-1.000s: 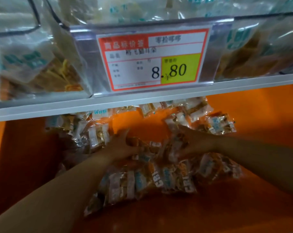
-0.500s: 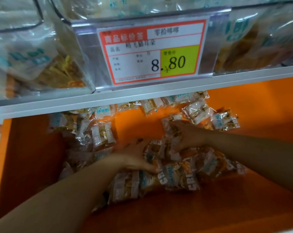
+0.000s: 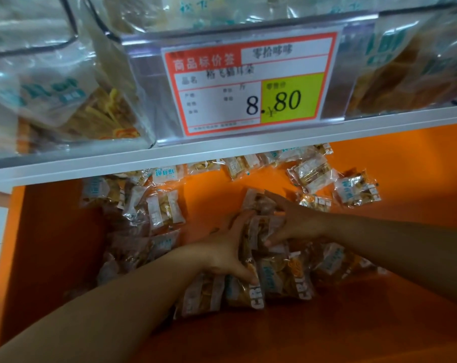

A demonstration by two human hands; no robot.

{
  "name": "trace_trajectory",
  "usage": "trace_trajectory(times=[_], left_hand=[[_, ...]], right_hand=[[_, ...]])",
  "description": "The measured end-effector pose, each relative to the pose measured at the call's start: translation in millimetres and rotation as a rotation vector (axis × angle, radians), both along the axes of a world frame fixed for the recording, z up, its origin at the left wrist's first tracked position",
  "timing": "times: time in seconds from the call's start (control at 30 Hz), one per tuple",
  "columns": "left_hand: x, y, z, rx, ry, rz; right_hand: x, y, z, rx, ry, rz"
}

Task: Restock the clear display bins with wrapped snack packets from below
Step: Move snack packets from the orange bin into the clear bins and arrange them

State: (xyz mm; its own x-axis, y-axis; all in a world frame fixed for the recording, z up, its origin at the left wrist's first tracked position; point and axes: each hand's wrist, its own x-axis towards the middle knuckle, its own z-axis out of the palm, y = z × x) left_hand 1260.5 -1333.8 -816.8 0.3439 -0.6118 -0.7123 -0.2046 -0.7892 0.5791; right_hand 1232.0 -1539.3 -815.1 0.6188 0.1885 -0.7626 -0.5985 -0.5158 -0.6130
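Note:
Several clear-wrapped snack packets [image 3: 282, 279] with white-and-blue labels lie in a heap on the orange lower compartment floor [image 3: 313, 334]. My left hand [image 3: 224, 247] and my right hand [image 3: 295, 221] press in from both sides on a bunch of packets [image 3: 258, 231] between them, fingers curled around the bunch. More packets [image 3: 164, 208] lie scattered at the left, and others [image 3: 355, 189] at the back right. Above, clear display bins [image 3: 54, 95] hold the same kind of packets.
A white shelf edge [image 3: 222, 153] runs across above the compartment. A red-framed price tag [image 3: 251, 82] reading 8.80 hangs on the middle bin's front. An orange side wall [image 3: 49, 247] bounds the compartment at the left.
Both hands have closed in toward each other, squeezing packets between them. The view has tilted slightly, with the shelf and tag sitting higher in the frame.

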Motion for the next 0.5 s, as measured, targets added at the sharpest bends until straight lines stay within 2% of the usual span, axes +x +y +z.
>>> trace_trajectory(times=[0.17,0.3,0.5], left_hand=[[-2.5,4.7,0.5,-0.125,0.014,0.157],[-2.7,2.8,5.0,-0.175,-0.028,0.225],[2.8,0.6,20.3,-0.225,-0.045,0.249]], right_hand=[[-2.0,0.4,-6.2,0.138,0.084,-0.068],[-0.9,3.6,-1.1,0.126,0.060,-0.064],[3.9,6.9,18.7,-0.025,-0.082,0.003]])
